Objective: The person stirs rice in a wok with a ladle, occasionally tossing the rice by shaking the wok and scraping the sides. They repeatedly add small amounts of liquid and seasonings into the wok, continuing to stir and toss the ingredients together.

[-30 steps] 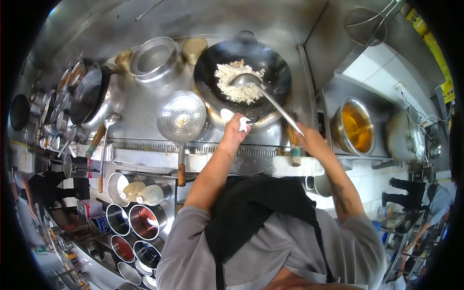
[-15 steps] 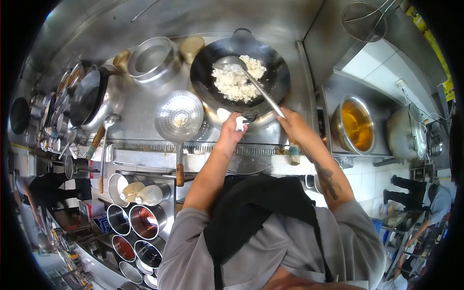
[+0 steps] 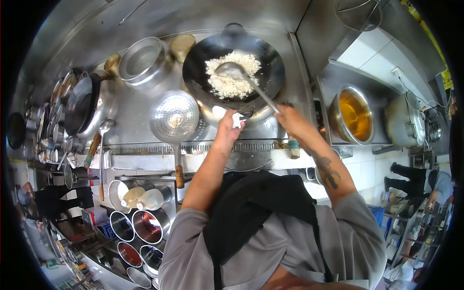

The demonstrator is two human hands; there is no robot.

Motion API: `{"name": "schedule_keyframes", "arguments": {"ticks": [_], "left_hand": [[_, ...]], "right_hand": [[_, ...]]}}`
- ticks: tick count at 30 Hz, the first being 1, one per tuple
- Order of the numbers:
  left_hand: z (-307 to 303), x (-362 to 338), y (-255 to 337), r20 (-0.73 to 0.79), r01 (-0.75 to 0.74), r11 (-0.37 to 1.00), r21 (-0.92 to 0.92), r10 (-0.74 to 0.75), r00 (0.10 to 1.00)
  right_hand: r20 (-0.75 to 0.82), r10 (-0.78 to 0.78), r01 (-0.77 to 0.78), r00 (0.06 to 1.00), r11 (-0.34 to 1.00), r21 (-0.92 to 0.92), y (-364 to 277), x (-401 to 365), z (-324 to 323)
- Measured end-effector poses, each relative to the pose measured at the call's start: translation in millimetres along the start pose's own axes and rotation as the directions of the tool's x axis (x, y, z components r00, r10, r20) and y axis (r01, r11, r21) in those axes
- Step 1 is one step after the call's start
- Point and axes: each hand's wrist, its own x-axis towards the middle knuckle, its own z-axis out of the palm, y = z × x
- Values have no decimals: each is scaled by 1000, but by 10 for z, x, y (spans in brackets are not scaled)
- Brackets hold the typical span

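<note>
A black wok (image 3: 268,79) holds a mound of white rice (image 3: 232,82) at the top centre. My left hand (image 3: 227,126) grips the wok handle through a white cloth (image 3: 237,121) at the near rim. My right hand (image 3: 292,121) is closed on the long handle of a steel ladle (image 3: 231,70), whose bowl rests in the rice.
A perforated skimmer (image 3: 174,117) lies left of the wok. Steel pots (image 3: 142,60), a second wok (image 3: 79,104) and a ladle (image 3: 104,128) sit further left. A pot of oil (image 3: 353,116) stands to the right. Sauce containers (image 3: 145,224) line the lower left. Other people stand at both sides.
My right hand pushed the ladle forward from the near side of the wok into the rice, then drew it slightly back. The rice shifted and spread. My left hand stayed on the handle.
</note>
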Motion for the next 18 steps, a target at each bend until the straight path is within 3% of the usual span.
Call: {"name": "schedule_keyframes", "arguments": {"ticks": [1, 2, 5, 6, 8, 10, 13, 18], "left_hand": [[9, -2, 12, -13, 14, 1000, -6, -14, 1000], [13, -11, 12, -8, 16, 1000, -1, -16, 1000], [9, -33, 10, 5, 3, 1000, 5, -3, 1000], [4, -37, -5, 10, -8, 1000, 6, 8, 1000], [23, -35, -1, 32, -29, 1000, 2, 29, 999], [1, -35, -8, 48, -45, 999, -15, 45, 998], [8, -27, -5, 13, -2, 999, -32, 3, 1000], [54, -44, 43, 19, 37, 999, 1, -37, 999]], "right_hand": [[38, -28, 26, 999, 998, 52, -45, -96, 21], [18, -163, 163, 986, 987, -2, 3, -178, 41], [282, 160, -269, 946, 875, 404, -189, -307, -157], [316, 226, -347, 921, 846, 405, -51, -202, -123], [91, 210, -226, 973, 943, 245, 254, 50, 19], [77, 377, -385, 923, 907, 170, -157, 80, -190], [-282, 103, -109, 954, 994, -5, -16, 256, 113], [-90, 19, -27, 996, 996, -82, -160, 325, 291]]}}
